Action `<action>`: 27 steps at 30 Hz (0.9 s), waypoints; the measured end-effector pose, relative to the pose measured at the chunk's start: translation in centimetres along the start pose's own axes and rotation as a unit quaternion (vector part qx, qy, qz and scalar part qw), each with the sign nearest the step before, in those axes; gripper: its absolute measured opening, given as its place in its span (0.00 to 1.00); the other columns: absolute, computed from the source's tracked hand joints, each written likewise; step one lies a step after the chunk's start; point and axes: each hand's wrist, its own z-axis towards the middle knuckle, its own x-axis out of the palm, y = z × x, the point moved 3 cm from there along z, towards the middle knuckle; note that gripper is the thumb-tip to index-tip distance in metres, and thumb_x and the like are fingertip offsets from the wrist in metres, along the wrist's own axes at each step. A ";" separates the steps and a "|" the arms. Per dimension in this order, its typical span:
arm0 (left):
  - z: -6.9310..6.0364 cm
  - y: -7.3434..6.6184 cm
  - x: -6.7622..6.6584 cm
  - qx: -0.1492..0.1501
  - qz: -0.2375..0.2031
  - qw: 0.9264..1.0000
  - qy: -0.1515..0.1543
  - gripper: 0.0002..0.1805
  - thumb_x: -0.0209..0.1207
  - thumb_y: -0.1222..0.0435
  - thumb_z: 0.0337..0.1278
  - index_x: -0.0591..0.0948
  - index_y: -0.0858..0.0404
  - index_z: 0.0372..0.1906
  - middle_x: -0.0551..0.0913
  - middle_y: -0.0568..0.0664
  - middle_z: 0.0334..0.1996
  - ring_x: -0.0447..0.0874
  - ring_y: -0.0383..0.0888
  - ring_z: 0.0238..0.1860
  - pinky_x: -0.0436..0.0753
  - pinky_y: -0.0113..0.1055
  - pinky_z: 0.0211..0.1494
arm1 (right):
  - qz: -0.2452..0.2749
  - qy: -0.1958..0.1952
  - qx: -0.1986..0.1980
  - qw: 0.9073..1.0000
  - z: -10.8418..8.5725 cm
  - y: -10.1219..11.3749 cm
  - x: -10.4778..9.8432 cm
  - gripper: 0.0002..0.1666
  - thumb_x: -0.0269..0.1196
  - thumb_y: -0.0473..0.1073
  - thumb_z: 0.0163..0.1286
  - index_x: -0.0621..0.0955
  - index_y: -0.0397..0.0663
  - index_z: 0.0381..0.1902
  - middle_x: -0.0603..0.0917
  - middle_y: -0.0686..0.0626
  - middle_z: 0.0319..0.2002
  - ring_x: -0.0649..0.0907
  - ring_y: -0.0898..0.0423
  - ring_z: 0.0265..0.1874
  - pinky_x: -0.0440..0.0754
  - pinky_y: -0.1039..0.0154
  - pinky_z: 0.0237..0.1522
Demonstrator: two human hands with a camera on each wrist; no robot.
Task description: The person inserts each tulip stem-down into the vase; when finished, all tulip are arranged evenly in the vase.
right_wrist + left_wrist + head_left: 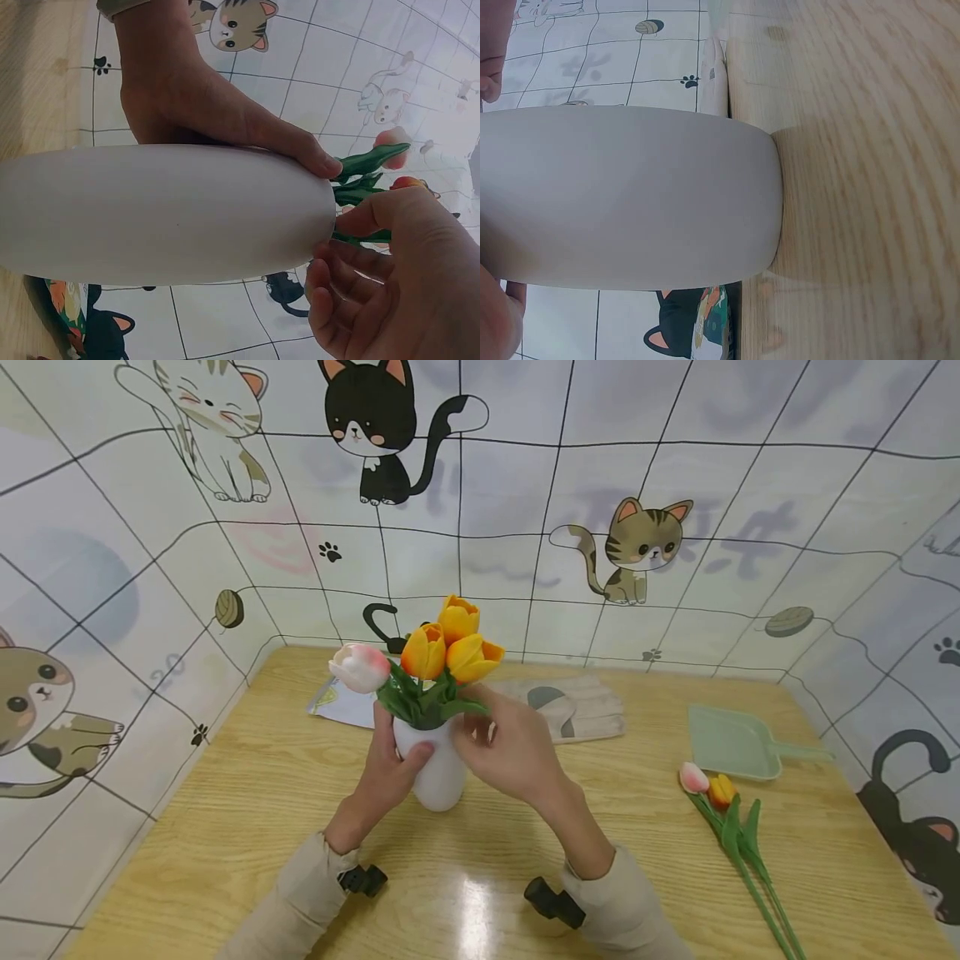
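A white vase [435,777] stands on the wooden table, slightly leaning or upright; I cannot tell which. My left hand [390,764] grips its upper side, the thumb across the front. From its mouth rise several orange-yellow tulips [423,652] and a pink-and-white tulip [360,667], leaning left, with green leaves [423,706] bunched at the rim. At the right of the rim, my right hand [513,743] pinches a tulip's green part with thumb and finger, other fingers curled. The right wrist view shows that hand [405,262] by the vase [165,214]; the stems inside are hidden.
Two more tulips [738,839], one pink and one orange, lie at the table's right. Behind them is a pale green dustpan-shaped tray [731,743]. A beige cloth [592,706] and a printed packet [341,703] lie behind the vase, near the cat-patterned wall covering [510,485].
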 end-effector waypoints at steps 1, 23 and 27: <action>0.0 0.0 0.0 0.000 0.001 1.000 -0.002 0.43 0.58 0.38 0.59 0.56 0.56 0.68 0.69 0.44 0.61 0.73 0.39 0.58 0.75 0.30 0.59 | 0.003 0.002 0.005 1.000 -0.1 0.0 -0.2 0.17 0.61 0.41 0.64 0.82 0.58 0.51 0.80 0.58 0.26 0.75 0.61 0.23 0.75 0.66 0.24; -0.3 0.1 -0.4 -0.007 -0.002 1.000 0.003 0.41 0.58 0.41 0.62 0.54 0.55 0.70 0.65 0.46 0.65 0.69 0.42 0.63 0.71 0.31 0.64 | -0.125 0.006 0.052 0.991 -3.5 -5.6 -5.4 0.07 0.62 0.48 0.72 0.83 0.54 0.41 0.79 0.60 0.22 0.76 0.64 0.23 0.73 0.66 0.26; 0.0 0.2 -0.3 -0.008 -0.009 1.000 0.012 0.39 0.60 0.43 0.63 0.55 0.55 0.69 0.66 0.47 0.65 0.69 0.43 0.63 0.71 0.31 0.65 | -0.172 0.002 0.079 0.982 -5.3 -7.6 -8.5 0.08 0.61 0.48 0.72 0.83 0.53 0.43 0.80 0.59 0.23 0.76 0.62 0.23 0.72 0.65 0.24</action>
